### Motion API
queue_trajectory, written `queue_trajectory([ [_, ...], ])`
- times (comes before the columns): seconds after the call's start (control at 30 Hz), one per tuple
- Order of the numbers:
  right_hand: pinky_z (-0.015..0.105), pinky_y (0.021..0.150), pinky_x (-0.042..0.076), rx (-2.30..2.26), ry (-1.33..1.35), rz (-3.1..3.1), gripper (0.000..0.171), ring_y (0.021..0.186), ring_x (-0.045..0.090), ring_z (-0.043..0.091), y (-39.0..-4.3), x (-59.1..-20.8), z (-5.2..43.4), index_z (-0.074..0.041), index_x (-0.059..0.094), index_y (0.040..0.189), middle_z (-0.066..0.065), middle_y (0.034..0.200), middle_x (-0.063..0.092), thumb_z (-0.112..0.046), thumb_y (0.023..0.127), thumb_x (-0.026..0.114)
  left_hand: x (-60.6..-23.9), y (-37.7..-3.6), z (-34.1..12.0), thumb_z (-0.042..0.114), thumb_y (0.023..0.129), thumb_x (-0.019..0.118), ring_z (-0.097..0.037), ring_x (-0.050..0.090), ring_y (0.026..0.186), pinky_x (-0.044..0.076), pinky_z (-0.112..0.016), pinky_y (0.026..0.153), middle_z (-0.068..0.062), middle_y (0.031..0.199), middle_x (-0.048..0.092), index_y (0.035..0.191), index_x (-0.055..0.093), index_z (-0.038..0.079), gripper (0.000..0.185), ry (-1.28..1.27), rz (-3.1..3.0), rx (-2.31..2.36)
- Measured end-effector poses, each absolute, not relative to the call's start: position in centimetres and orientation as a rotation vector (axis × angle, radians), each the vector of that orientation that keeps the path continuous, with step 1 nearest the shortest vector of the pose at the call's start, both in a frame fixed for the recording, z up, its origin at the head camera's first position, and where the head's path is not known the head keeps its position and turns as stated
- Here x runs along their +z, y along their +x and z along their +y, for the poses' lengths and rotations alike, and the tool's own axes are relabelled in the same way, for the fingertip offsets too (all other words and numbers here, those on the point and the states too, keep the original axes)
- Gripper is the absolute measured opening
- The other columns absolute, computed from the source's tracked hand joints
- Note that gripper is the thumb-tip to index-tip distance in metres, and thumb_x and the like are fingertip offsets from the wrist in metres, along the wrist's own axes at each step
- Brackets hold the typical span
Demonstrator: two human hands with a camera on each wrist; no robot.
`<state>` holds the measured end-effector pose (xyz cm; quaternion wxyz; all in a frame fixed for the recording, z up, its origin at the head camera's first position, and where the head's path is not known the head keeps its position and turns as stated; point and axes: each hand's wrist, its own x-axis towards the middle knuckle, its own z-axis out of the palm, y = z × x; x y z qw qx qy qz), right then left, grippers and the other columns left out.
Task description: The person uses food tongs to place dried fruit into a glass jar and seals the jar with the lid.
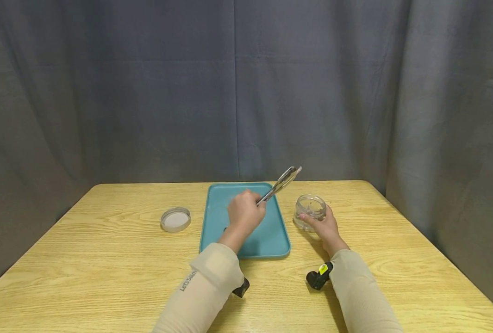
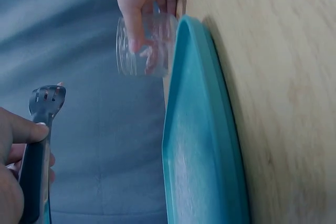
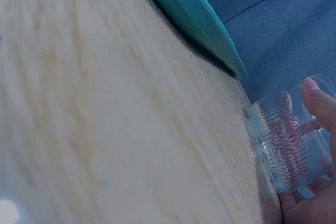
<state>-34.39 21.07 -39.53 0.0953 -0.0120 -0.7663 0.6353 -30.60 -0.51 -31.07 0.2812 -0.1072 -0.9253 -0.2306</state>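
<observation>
My left hand (image 1: 246, 212) grips a pair of metal tongs (image 1: 283, 180), raised over the tray with the ends pointing up to the far right. In the left wrist view the thumb presses along the handle, and the slotted head (image 2: 47, 100) of the tongs shows, with a small pale bit at its tip. My right hand (image 1: 325, 227) curls round a clear glass jar (image 1: 310, 203) to the right of the tray. The jar is open at the top, its mouth upward. Through the ribbed glass (image 3: 283, 140) in the right wrist view, fingers show behind it.
A teal tray (image 1: 267, 243) lies in the middle of the wooden table (image 1: 117, 268). Left of it sits a round lid (image 1: 176, 220), its inside facing up. Grey curtains (image 1: 167, 92) hang behind and beside the table. Black wrist cameras (image 1: 319, 276) hang below both sleeves.
</observation>
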Motion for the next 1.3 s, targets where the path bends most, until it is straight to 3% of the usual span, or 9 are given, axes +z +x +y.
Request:
queue_trajectory([
  [0.27, 0.047, 0.096, 0.016, 1.876, -0.041, -2.274, 0.083, 0.121, 0.022, 0.034, -34.4, -39.5, 21.0, -0.006, 0.015, 0.136, 0.02, 0.133, 0.025, -0.023, 0.074, 0.068, -31.8, -30.2, 0.5, 0.021, 0.08, 0.058, -0.015, 0.048, 0.058, 0.038, -0.03, 0.049, 0.005, 0.064, 0.047, 0.072, 0.068, 0.018, 0.014, -0.337, -2.547, -0.59],
  [0.77, 0.045, 0.096, 0.017, 1.882, -0.035, -2.275, 0.081, 0.12, 0.023, 0.033, -34.2, -39.3, 21.0, -0.005, 0.016, 0.136, 0.019, 0.132, 0.027, -0.023, 0.075, 0.067, -32.9, -30.1, 2.4, 0.022, 0.078, 0.06, -0.013, 0.046, 0.053, 0.037, -0.029, 0.046, 0.005, 0.06, 0.047, 0.054, 0.059, 0.02, 0.024, -0.329, -2.626, -0.554],
  [1.3, 0.044, 0.096, 0.017, 1.899, -0.036, -2.26, 0.079, 0.12, 0.023, 0.033, -34.1, -39.2, 21.0, -0.005, 0.015, 0.136, 0.019, 0.132, 0.027, -0.023, 0.077, 0.065, -33.7, -30.2, 2.9, 0.021, 0.078, 0.059, -0.01, 0.042, 0.047, 0.035, -0.028, 0.044, 0.007, 0.055, 0.046, 0.048, 0.053, 0.02, 0.031, -0.329, -2.655, -0.596],
])
